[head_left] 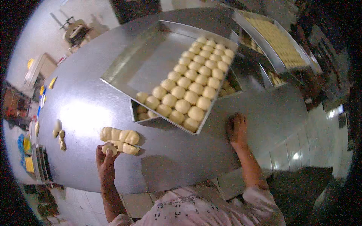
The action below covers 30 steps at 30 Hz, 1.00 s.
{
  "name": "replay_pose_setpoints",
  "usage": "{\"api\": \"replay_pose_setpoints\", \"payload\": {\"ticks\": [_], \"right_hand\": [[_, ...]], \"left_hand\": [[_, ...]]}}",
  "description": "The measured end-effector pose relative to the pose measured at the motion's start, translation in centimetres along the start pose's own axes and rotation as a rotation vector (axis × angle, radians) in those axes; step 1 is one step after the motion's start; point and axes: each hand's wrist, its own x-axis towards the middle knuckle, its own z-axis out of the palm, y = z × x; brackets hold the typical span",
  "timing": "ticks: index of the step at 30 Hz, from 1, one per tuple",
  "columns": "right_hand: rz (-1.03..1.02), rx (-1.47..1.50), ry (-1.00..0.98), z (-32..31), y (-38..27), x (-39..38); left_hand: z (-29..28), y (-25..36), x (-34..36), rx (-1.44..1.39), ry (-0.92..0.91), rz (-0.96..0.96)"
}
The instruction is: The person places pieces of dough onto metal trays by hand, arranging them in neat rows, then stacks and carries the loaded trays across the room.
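A person's left hand clamps a dough piece between thumb and fingers — beside two pale dough logs on a metal table, near a tray part-filled with dough balls. The right hand curls low over the table (whether it grips anything, one cannot tell).

Dough balls, dough rolls pale yellow; tray silver; tabletop grey; shirt pinkish, dark lettering.

This is probably a bakery, with dough balls in metal trays.
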Motion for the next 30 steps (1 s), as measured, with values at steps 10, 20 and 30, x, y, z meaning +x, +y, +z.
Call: {"api": "replay_pose_setpoints", "payload": {"ticks": [10,20,30], "right_hand": [[0.068,1.168,0.11,-9.0,-11.2,11.5],[-0.375,0.666,-0.073,-0.6,-26.8,14.2],[0.315,1.264,-0.586,0.5,-24.3,-10.7]], "left_hand": [[-11.7,-5.4,-2.8,-0.142,0.328,-0.175],[-6.4,-0.8,-2.4,-0.067,-0.05,-0.127],[-8.6,-2.1,0.4,0.359,-0.688,-0.045]]}}
